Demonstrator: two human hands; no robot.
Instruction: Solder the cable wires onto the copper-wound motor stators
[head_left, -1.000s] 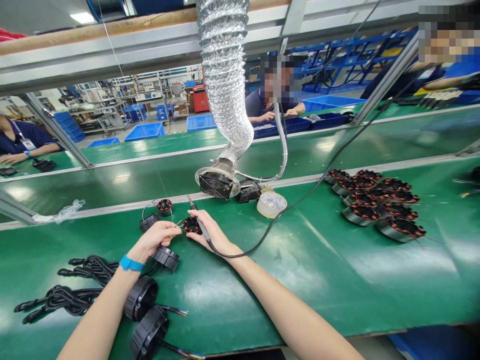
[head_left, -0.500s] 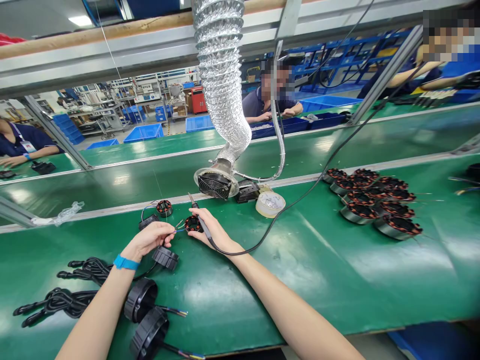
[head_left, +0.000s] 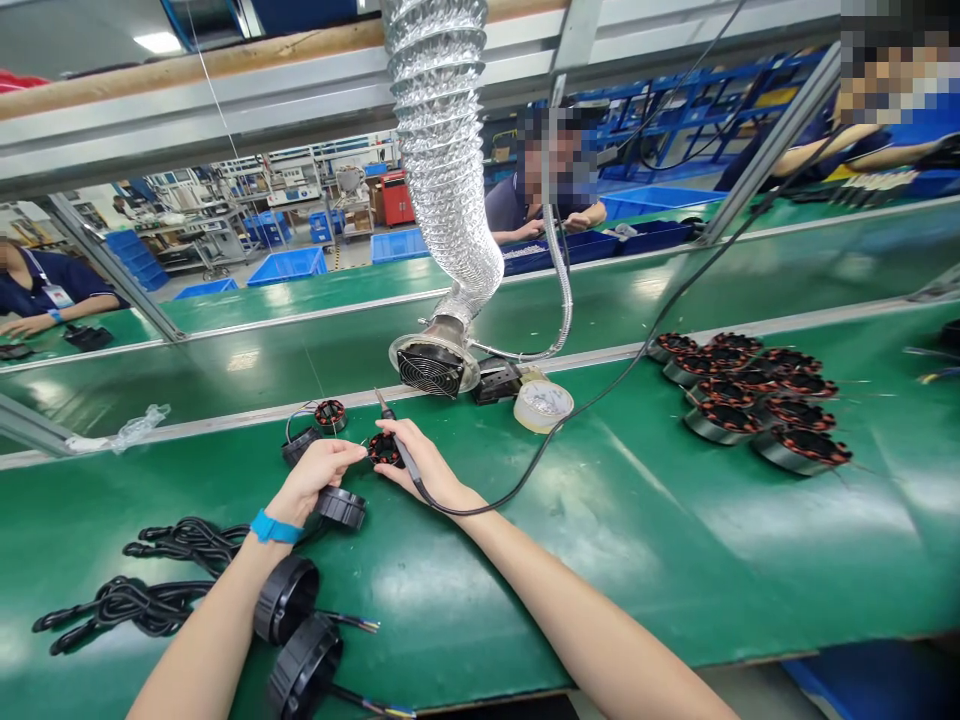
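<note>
My right hand point(head_left: 429, 468) is closed around a small motor stator point(head_left: 383, 450) with copper windings. The same hand also keeps a soldering iron point(head_left: 406, 458) against the palm, its tip pointing up and away. Fingertips of my left hand point(head_left: 321, 474) are pinched at the stator's left side, on thin wire ends mostly hidden by the fingers. Just below that hand is a black round cap point(head_left: 342, 508). Behind it another stator point(head_left: 330, 414) rests on the bench beside a black cap point(head_left: 301, 446) with wires.
Black caps point(head_left: 304, 668) and coiled cables point(head_left: 139, 606) lie at the left on the green bench point(head_left: 600, 560). Several stators point(head_left: 799, 450) sit at the right. A fume duct point(head_left: 442, 150) hangs above a round tub point(head_left: 543, 405). The iron's cord point(head_left: 525, 480) crosses the bench. Co-workers sit beyond.
My left hand has moved right, up to the stator, and the wire ends seen between the hands are now mostly covered. My right hand keeps its hold on the stator and soldering iron.
</note>
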